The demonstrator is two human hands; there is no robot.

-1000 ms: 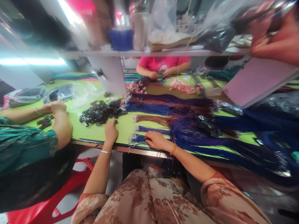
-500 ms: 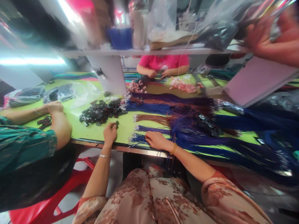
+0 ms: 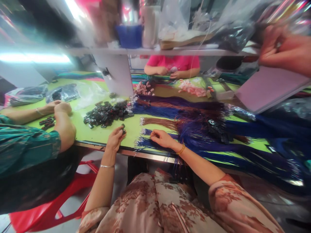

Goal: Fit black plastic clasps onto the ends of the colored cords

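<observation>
Leftward, clear bag (image 3: pixel 69 92) holds dark contents (image 3: pixel 56 94); left hand (image 3: pixel 115 138), black piece (image 3: pixel 123 128).

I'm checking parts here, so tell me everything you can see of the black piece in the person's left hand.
The black piece is small, dark and blocky, and looks like plastic. The left hand pinches it at the fingertips, and that grip hides part of it. It is over the green tabletop, nearer the person than the heap of black pieces. Finer details are too small to tell, as is whether it touches the tabletop.
</observation>
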